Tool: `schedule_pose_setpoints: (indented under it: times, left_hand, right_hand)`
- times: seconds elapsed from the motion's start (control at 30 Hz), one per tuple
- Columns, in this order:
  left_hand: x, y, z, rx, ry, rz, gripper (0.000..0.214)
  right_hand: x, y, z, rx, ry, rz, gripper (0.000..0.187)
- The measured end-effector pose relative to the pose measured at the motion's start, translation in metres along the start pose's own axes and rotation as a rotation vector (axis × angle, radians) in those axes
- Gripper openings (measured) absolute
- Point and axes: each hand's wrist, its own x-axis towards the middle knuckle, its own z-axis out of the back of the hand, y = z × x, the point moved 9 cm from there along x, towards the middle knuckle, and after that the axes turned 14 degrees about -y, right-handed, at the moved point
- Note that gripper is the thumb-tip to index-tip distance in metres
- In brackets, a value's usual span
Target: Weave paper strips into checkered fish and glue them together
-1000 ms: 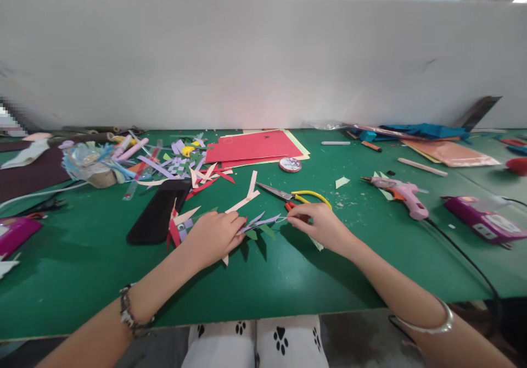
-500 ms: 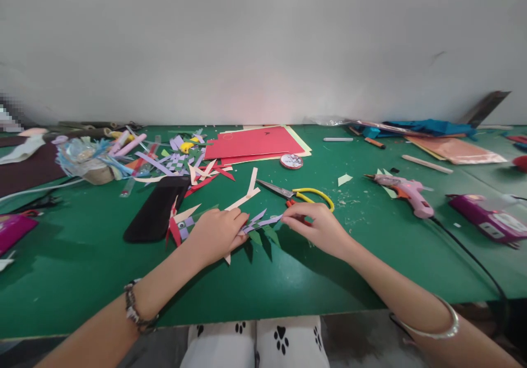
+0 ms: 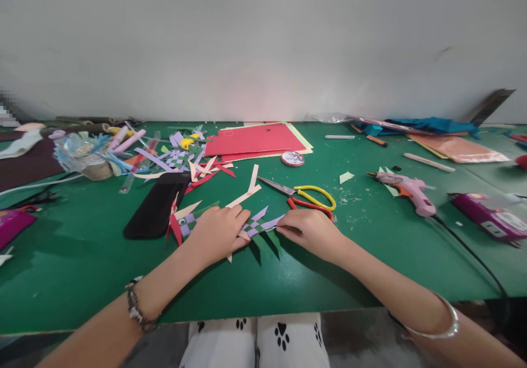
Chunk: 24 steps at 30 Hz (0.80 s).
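Observation:
A woven piece of purple and green paper strips (image 3: pixel 257 227) lies on the green table (image 3: pixel 288 280) in front of me. My left hand (image 3: pixel 218 233) is curled over its left part and presses it down. My right hand (image 3: pixel 308 229) pinches the end of a purple strip at the weave's right side. Red and cream strip ends (image 3: pixel 177 222) stick out to the left of my left hand. Scissors with yellow and red handles (image 3: pixel 307 196) lie just behind my right hand.
A black phone (image 3: pixel 158 204) lies at the left, with a heap of paper strips (image 3: pixel 181 159) behind it. Red paper sheets (image 3: pixel 257 140) and a round tin (image 3: pixel 292 159) sit further back. A pink glue gun (image 3: pixel 405 189) with its cable and a purple box (image 3: pixel 488 214) are at the right.
My right hand has moved left toward my left hand, drawing the purple strip into the weave. The left hand has stayed on the piece. The view has tilted slightly down.

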Motion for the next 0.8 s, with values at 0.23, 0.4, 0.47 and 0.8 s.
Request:
schedule_pose_setpoints:
  times: [0.23,0.4,0.47,0.8]
  left_hand:
    - [-0.002,0.000,0.000,-0.060,-0.021,0.020,0.026]
    - [-0.005,0.002,0.005,-0.199,-0.028,0.005,0.044]
    - [-0.008,-0.001,0.010,-0.273,-0.041,-0.028,0.049]
    - [-0.016,-0.036,-0.001,-0.371,0.032,-0.303,0.059]
  right_hand:
    - [-0.003,0.000,-0.006,0.004,0.085,-0.027,0.017]
    - [-0.004,-0.001,-0.007,-0.005,0.120,-0.060,0.016]
    - [-0.005,-0.002,-0.008,-0.010,0.128,-0.075,0.015]
    - [-0.010,-0.005,-0.011,-0.101,0.203,-0.106,0.011]
